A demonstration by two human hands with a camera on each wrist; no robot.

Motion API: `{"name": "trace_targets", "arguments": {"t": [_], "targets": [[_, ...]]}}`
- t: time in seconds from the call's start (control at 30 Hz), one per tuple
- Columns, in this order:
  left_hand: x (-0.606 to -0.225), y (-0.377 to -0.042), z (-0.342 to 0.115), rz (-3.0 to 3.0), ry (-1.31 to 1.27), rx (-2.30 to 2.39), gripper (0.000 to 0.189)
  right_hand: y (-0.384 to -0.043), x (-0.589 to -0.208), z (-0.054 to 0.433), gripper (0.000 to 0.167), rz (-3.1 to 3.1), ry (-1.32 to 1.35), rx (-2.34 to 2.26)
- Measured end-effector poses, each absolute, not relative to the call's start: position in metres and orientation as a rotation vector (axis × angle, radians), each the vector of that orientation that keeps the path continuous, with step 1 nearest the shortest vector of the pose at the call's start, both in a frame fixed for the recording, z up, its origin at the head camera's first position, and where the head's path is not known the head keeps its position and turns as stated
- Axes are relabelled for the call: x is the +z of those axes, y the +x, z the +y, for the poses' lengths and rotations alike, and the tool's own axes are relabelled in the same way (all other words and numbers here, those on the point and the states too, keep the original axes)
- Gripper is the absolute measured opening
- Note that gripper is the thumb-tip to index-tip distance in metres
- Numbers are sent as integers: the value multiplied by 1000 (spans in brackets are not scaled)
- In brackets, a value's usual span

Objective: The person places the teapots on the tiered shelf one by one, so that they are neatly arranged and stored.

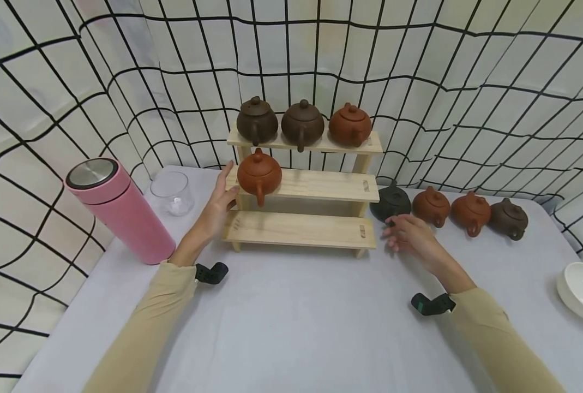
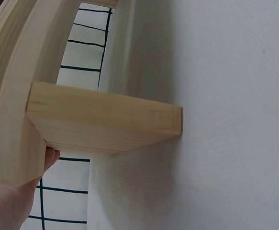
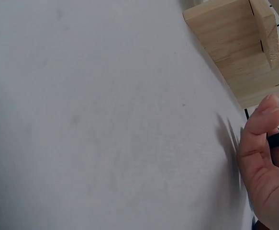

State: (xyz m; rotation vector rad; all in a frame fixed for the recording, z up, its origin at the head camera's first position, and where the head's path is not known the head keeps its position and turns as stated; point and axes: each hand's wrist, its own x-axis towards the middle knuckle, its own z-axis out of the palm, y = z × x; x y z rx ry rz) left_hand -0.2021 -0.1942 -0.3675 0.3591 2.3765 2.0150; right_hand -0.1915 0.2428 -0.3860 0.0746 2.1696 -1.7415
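The black teapot (image 1: 391, 203) sits just beyond the nearer right hand (image 1: 413, 238), its handle (image 1: 390, 222) at the fingers; whether they pinch it cannot be told. The left hand (image 1: 215, 207), fingers extended, touches the wooden rack (image 1: 301, 228).

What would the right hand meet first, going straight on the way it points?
Most likely the black teapot, just ahead of the right hand; they may even be touching, as depth there is unclear.

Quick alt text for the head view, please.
Right hand at a black teapot beside a three-tier wooden rack, left hand at its left end. Four teapots stand on the rack; three more line the table to the right.
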Motion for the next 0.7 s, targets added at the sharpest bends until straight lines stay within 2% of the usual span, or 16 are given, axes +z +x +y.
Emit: {"name": "trace_targets", "arguments": {"t": [0.33, 0.7], "targets": [[-367, -203, -192, 2364, 374, 2032, 66, -200, -387, 238, 37, 2084, 179, -1843], [-368, -202, -193, 2394, 384, 1989, 66, -186, -382, 237, 35, 2123, 184, -1933]]}}
